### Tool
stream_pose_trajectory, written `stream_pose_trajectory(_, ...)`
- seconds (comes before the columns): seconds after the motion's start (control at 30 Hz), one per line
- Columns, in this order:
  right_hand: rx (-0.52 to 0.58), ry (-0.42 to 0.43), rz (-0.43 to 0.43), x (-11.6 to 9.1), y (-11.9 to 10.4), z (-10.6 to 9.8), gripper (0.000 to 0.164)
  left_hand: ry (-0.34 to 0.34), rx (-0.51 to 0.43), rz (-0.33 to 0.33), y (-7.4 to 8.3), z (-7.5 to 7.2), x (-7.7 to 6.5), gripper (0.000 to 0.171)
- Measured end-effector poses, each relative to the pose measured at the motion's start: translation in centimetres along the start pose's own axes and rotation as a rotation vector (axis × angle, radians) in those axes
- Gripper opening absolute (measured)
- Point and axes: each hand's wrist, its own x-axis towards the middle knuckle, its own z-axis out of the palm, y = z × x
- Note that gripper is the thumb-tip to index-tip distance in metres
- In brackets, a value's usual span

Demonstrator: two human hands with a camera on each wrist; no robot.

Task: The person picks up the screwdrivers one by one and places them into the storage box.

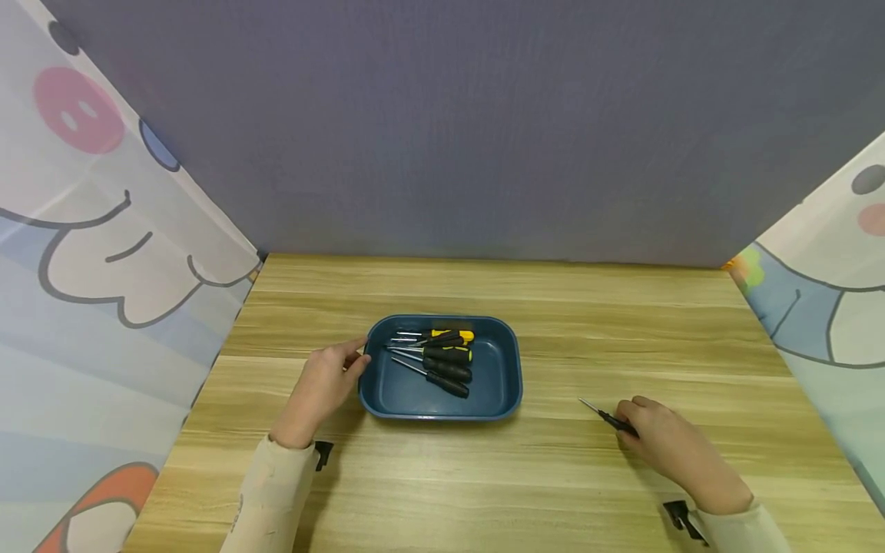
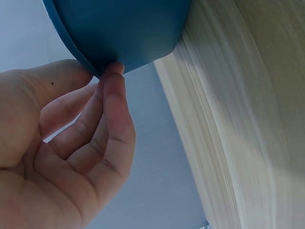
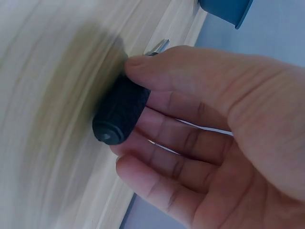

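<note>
A blue rectangular tray (image 1: 494, 384) stands on the wooden table, with several screwdrivers (image 1: 448, 370) lying in it, black-handled and some with yellow. My left hand (image 1: 325, 384) pinches the tray's left rim between thumb and fingers; the left wrist view shows the thumb at the rim and fingertips against the outer wall (image 2: 138, 33). To the right of the tray, my right hand (image 1: 660, 442) holds a black-handled screwdriver (image 3: 121, 109) between thumb and fingers, low over the table. Its thin metal shaft points toward the tray. Whether it touches the table I cannot tell.
The wooden table (image 1: 442, 491) reaches back to a grey-purple upright panel (image 1: 484, 138). Cartoon-printed sheets hang at the left (image 1: 124, 369) and right. A small black piece (image 1: 681, 516) sits by the right wrist, another by the left.
</note>
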Motion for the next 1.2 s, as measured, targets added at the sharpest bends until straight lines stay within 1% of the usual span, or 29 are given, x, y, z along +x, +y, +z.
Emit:
stream_pose_trajectory(0.27, 0.021, 0.042, -0.047, 0.5, 0.0, -0.2, 0.021, 0.005, 0.013, 0.005, 0.0, 0.0, 0.0, 0.035)
stream_pose_trajectory(0.4, 0.019, 0.064, -0.068, 1.1, -0.3, -0.8, 0.021, 0.009, 0.013, 0.012, 0.1, -0.1, 0.0, 0.034)
stream_pose_trajectory(0.57, -0.002, 0.081, -0.09, 2.3, -1.2, -1.7, 0.022, -0.001, 0.011, 0.006, 0.2, -0.2, 0.0, 0.034)
stream_pose_trajectory(0.8, -0.028, 0.144, -0.167, 4.5, -2.7, -3.4, 0.017, -0.015, 0.002, -0.009, 0.1, -0.1, 0.0, 0.034)
stream_pose_trajectory(1.0, -0.055, 0.172, -0.195, 6.8, -4.6, -4.6, 0.014, -0.003, 0.007, 0.002, 0.0, -0.1, -0.2, 0.034)
stream_pose_trajectory(1.2, -0.074, 0.193, -0.287, 9.5, -6.9, -5.4, 0.014, -0.003, 0.003, 0.0, 0.1, -0.1, -0.2, 0.034)
